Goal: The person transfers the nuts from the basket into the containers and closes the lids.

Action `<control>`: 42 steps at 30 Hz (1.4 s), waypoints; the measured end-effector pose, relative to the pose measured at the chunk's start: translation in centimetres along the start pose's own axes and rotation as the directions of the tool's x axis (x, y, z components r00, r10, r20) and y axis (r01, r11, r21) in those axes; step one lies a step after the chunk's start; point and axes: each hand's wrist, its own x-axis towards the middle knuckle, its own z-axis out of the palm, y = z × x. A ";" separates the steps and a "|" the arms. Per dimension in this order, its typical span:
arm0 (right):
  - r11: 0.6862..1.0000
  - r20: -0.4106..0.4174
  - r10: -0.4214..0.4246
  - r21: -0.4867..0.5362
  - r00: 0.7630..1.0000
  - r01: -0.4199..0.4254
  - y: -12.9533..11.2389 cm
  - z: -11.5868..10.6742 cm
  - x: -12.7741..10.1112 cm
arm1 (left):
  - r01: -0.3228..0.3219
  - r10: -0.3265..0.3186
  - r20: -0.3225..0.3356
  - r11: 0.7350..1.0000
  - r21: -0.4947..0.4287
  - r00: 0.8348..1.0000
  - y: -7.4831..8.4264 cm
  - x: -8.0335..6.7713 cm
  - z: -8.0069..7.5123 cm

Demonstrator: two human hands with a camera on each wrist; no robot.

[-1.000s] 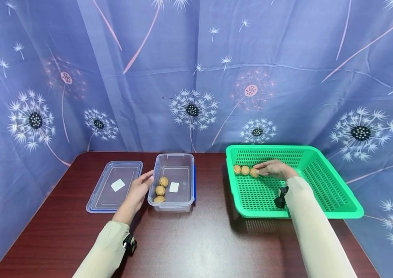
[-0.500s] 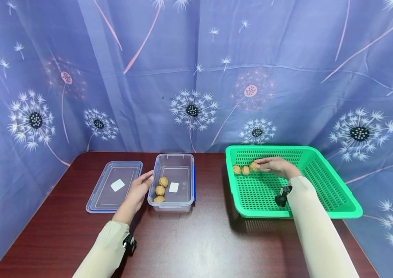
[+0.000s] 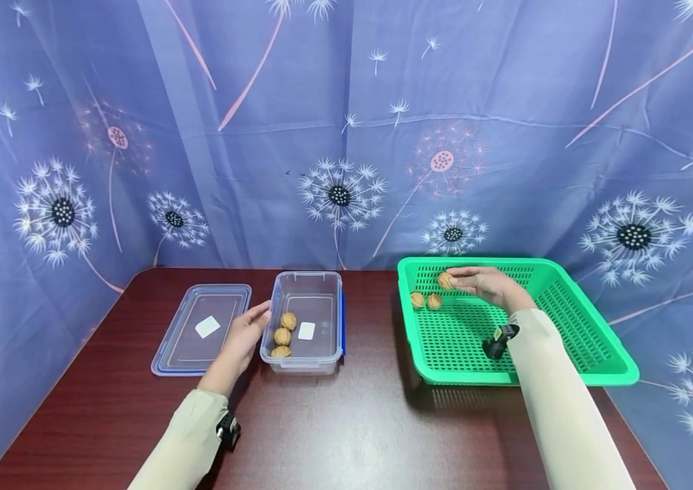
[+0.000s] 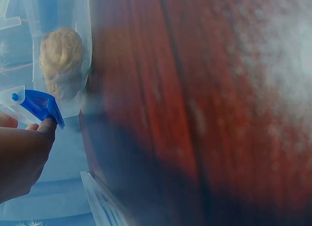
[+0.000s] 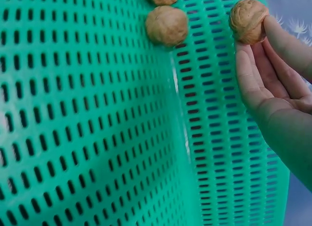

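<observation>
My right hand [image 3: 488, 284] pinches a walnut [image 3: 445, 280] between thumb and fingertips, raised near the back wall of the green basket [image 3: 520, 378]. Two more walnuts [image 3: 434, 301] lie beside each other at the basket's left end; the right wrist view shows one walnut [image 5: 166, 26] whole and the other cut off. My left hand [image 3: 245, 337] holds the left side of a clear plastic container [image 3: 329, 313], fingertips at its blue clip [image 4: 41, 107]. Three walnuts [image 3: 282, 335] sit in a row along that container's left wall. Its far-side fingers are partly hidden.
A clear lid [image 3: 186, 347] with blue edging and a white label lies flat left of the container. Bare dark wooden tabletop [image 3: 370, 354] lies between container and basket. A blue dandelion-print curtain [image 3: 377, 156] hangs behind the table.
My right hand has lifted one walnut from the row in the basket, up toward the back wall. The left hand and the container stay where they were.
</observation>
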 end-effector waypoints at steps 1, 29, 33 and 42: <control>1.000 -0.001 -0.001 0.002 1.000 0.001 -0.2 0.1 0.0 | 0.000 0.000 -0.001 1.000 0.001 1.000 0.0 0.0 0.0; 0.978 -0.066 -0.048 0.201 0.997 0.061 -7.0 5.0 0.0 | 0.002 -0.002 -0.008 1.000 0.013 1.000 0.1 -0.1 0.1; 0.972 -0.055 -0.055 0.225 0.997 0.066 -7.9 6.0 0.1 | 0.004 -0.004 -0.006 1.000 0.015 1.000 0.1 -0.1 0.1; 0.951 -0.069 -0.080 0.293 0.994 0.097 -9.7 8.6 0.3 | 0.003 -0.003 -0.008 1.000 0.020 1.000 0.1 -0.1 0.1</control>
